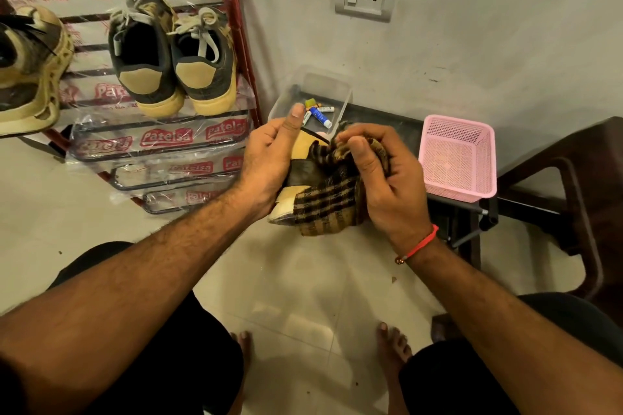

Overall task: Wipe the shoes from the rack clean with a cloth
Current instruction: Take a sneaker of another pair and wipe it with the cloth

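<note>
Checked cloth point(328, 199) in right hand point(387, 175), against shoe point(303, 158).

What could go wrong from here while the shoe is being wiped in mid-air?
1. The left hand holds the shoe from one side with the thumb lifted, so a hard rub from the cloth might twist it loose onto the floor.
2. The cloth is bunched in the right hand and hides much of the shoe, so spots could get missed.
3. The clear tray of small tubes sits right behind the hands; a wide stroke could knock it.
</note>
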Available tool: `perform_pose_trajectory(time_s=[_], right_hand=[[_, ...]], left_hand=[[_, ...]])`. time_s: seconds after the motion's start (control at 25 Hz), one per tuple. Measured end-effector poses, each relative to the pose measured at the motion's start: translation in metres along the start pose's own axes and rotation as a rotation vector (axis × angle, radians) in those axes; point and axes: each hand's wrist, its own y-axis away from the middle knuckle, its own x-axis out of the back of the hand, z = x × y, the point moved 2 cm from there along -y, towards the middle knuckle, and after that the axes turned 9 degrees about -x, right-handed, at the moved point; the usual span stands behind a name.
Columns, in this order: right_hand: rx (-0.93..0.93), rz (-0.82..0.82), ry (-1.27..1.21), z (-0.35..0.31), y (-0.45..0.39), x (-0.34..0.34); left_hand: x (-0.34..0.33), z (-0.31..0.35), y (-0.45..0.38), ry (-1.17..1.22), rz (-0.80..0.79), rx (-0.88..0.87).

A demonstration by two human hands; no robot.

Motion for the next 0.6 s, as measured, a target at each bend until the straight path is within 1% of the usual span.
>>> perform_pose_trajectory(time_s=[0.12, 0.16, 0.2, 0.24, 0.28, 0.36, 0.4, 0.44, 0.52, 0.6], right_hand=[[0.053, -0.145, 0.059, -0.002, 0.009, -0.01], [0.057, -0.173, 0.03, -0.004, 0.01, -0.012], [0.029, -0.163, -0.041, -0.006, 0.008, -0.011], [-0.013, -0.111, -0.131, -0.006, 0.002, -0.006], [-0.051, -0.025, -0.216, -0.004, -0.004, 0.0], [-0.095, 0.158, -0.273, -0.001, -0.01, 0.009], [-0.099, 0.199, -0.25, 0.0, -0.009, 0.008], [-0.093, 0.191, -0.193, 0.0, -0.006, 0.004], [-0.071, 0.104, 0.025, 0.002, 0.0, -0.008], [-0.09, 0.082, 0.185, 0.012, -0.001, -0.011]], left_hand=[[0.003, 0.003, -0.001, 0.041, 0.112, 0.043], [0.005, 0.004, -0.001, 0.03, 0.13, 0.052], [0.006, 0.005, -0.001, 0.022, 0.128, 0.056], [0.006, 0.007, 0.0, 0.028, 0.117, 0.054], [0.006, 0.007, -0.001, 0.044, 0.106, 0.052], [0.005, 0.006, 0.0, 0.079, 0.089, 0.071], [0.002, 0.005, 0.003, 0.089, 0.071, 0.089], [-0.003, 0.003, 0.007, 0.092, 0.047, 0.1], [-0.014, -0.005, 0.014, 0.096, -0.006, 0.092], [-0.021, -0.005, 0.019, 0.121, -0.037, 0.059]])
